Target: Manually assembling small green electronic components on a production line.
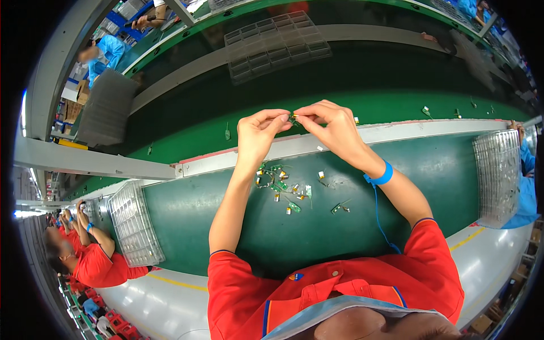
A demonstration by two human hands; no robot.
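A small green circuit board (293,119), partly hidden by fingertips, is held up over the edge of a green belt (195,139). The left hand (262,131) pinches it between thumb and fingers; the right hand (333,124) pinches from the other side, a blue strap (386,172) around that wrist, its cord trailing toward the bench (187,221). Between belt and bench runs a raised pale rail (408,131), beneath the forearms. Nearer the person, loose boards and wired parts (282,185) lie scattered between the arms. Stacked clear trays flank the bench, left (135,224) and right (498,178); a clear compartment tray (277,45) sits beyond. At far left, a co-worker in red (105,262) works alongside.
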